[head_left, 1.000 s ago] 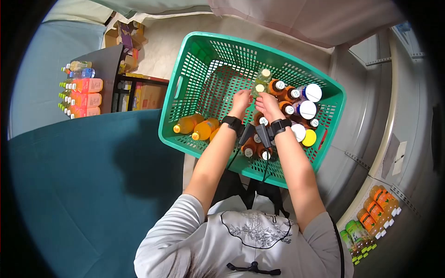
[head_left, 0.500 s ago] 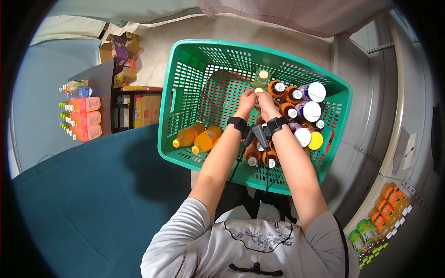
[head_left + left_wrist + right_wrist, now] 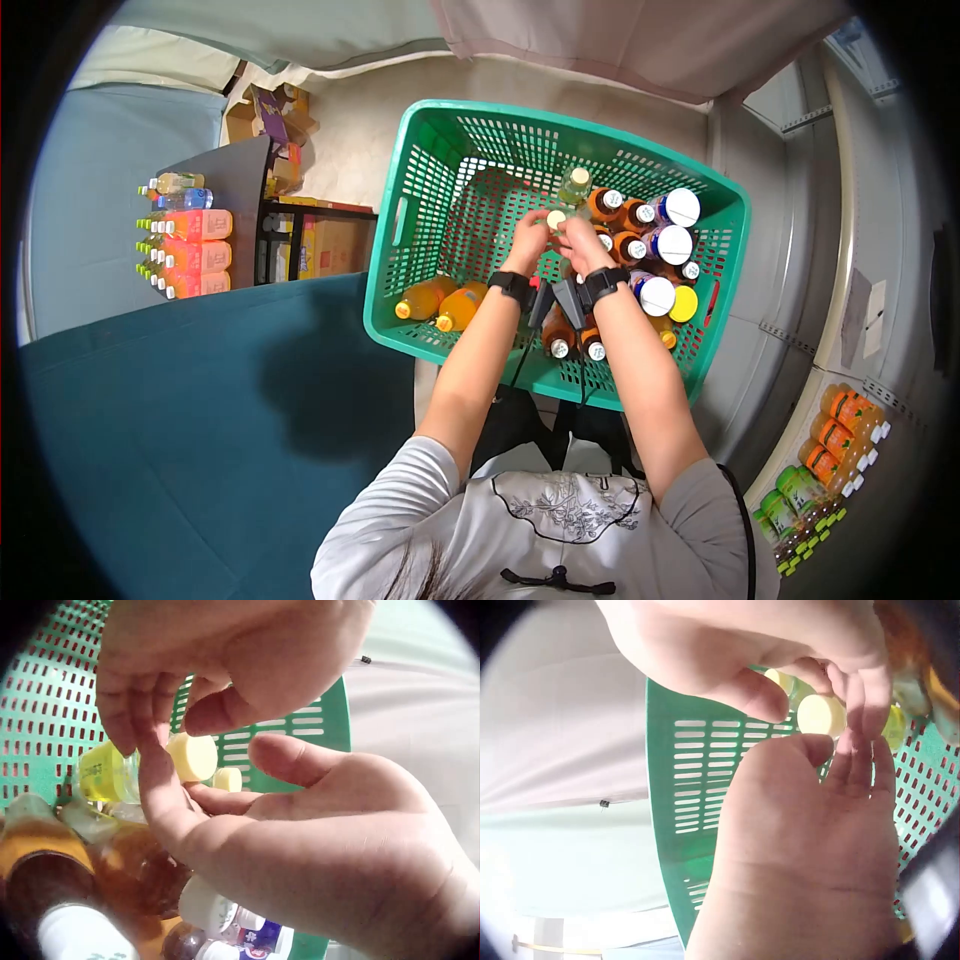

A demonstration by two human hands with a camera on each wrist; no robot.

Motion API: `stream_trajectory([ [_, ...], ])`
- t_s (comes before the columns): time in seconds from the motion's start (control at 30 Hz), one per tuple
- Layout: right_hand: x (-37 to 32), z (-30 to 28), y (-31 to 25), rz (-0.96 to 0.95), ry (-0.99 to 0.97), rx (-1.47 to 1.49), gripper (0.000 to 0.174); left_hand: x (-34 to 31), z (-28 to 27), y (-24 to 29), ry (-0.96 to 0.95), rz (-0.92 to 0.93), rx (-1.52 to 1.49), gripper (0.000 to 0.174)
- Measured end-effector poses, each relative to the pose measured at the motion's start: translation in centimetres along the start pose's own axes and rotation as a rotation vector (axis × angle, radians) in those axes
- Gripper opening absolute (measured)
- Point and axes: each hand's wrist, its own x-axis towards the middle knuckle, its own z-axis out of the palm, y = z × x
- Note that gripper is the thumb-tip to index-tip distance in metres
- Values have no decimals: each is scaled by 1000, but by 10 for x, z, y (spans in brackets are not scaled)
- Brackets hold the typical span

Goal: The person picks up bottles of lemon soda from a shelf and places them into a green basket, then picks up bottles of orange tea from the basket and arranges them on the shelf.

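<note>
The left hand and right hand cup a yellow-capped bottle at the person's twelve o'clock; probably slick, best gripped mid-body.

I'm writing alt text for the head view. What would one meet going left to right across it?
Pink bottles, two orange bottles at the left in the basket, left hand, right hand, white-lidded jars, orange-labelled bottles.

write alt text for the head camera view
A person's left hand and right hand cup around a yellow-capped bottle in a green perforated basket, with brown white-capped bottles to the right and orange bottles lying at the left.
</note>
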Motion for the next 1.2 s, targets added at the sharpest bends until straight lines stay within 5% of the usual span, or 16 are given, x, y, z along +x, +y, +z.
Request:
stream_trajectory([
  [0.4, -144, 17, -19, -248, 37, 29, 20, -142, 1, 79, -80, 205, 128, 25],
  [0.8, -308, 17, -38, -631, 227, 129, 23, -241, 39, 156, -699, 412, 224, 21],
  [1.2, -427, -26, 29, -757, 431, 359, 29, -327, 107, 137, -1082, 191, 407, 23],
])
